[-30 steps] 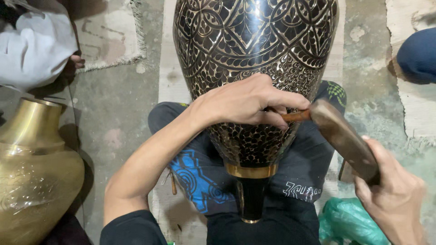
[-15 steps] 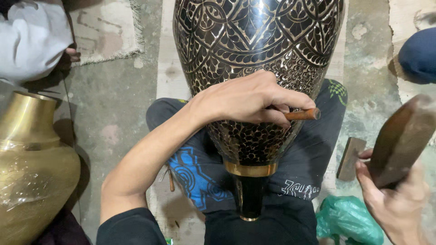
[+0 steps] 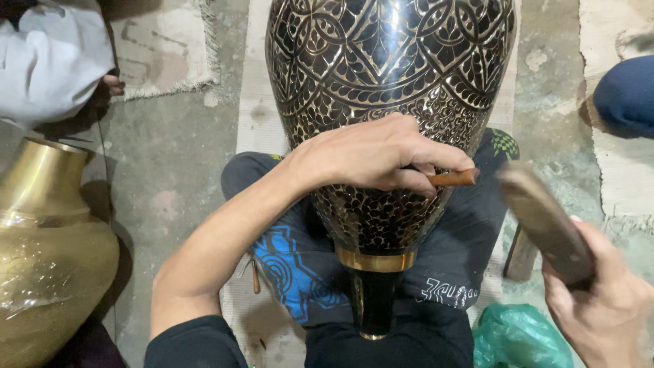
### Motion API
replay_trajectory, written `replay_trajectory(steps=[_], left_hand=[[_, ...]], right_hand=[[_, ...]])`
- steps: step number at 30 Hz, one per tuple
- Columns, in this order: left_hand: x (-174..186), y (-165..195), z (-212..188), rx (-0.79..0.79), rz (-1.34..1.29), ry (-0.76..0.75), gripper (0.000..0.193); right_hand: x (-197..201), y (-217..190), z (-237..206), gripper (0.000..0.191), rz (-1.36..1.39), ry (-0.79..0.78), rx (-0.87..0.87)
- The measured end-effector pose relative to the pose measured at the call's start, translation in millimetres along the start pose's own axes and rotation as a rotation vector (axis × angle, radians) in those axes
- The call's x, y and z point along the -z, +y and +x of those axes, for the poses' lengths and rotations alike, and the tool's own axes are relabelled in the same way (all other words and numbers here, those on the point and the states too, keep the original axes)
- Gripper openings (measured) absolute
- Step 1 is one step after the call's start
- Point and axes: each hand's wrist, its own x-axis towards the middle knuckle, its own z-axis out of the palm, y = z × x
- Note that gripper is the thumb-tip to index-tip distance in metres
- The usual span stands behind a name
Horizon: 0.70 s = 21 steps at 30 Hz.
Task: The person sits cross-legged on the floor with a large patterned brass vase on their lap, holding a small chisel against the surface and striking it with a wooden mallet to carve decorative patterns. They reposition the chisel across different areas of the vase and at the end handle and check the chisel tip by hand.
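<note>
A large black and silver engraved metal vase (image 3: 381, 75) lies across my lap, its narrow neck with a brass band pointing toward me. My left hand (image 3: 375, 153) rests on the vase's lower body and grips a small copper-coloured chisel (image 3: 455, 178), whose butt end sticks out to the right. My right hand (image 3: 599, 296) at the lower right holds a dark wooden mallet (image 3: 541, 221), its head raised and blurred just right of the chisel's end, a short gap apart.
A plain brass vase (image 3: 48, 259) stands at the lower left. A person in white cloth (image 3: 51, 61) sits at the upper left, another person's blue-clad knee (image 3: 627, 95) at the upper right. A green plastic bag (image 3: 518, 337) lies by my right leg.
The mallet swung away to the right half a second ago and has now come back left toward the chisel's end. My left hand and the chisel stayed on the vase.
</note>
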Motion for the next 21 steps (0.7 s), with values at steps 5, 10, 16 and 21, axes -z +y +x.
replay_trajectory(steps=[5, 10, 16, 21], left_hand=[[-1.3, -2.8, -1.8, 0.019, -0.004, -0.016, 0.046], [-4.0, -7.3, -0.8, 0.016, 0.008, 0.014, 0.046], [-4.8, -7.2, -0.9, 0.059, -0.035, 0.003, 0.045], [-3.9, -6.4, 0.5, 0.183, 0.025, -0.048, 0.045]], right_hand=[[-3.4, -0.8, 8.1, 0.062, -0.017, 0.014, -0.009], [-4.9, -12.9, 21.2, 0.072, -0.022, -0.029, -0.110], [-9.1, -22.2, 28.7, 0.065, 0.164, -0.091, -0.122], [-10.0, -20.8, 28.8, 0.077, 0.039, -0.133, -0.115]])
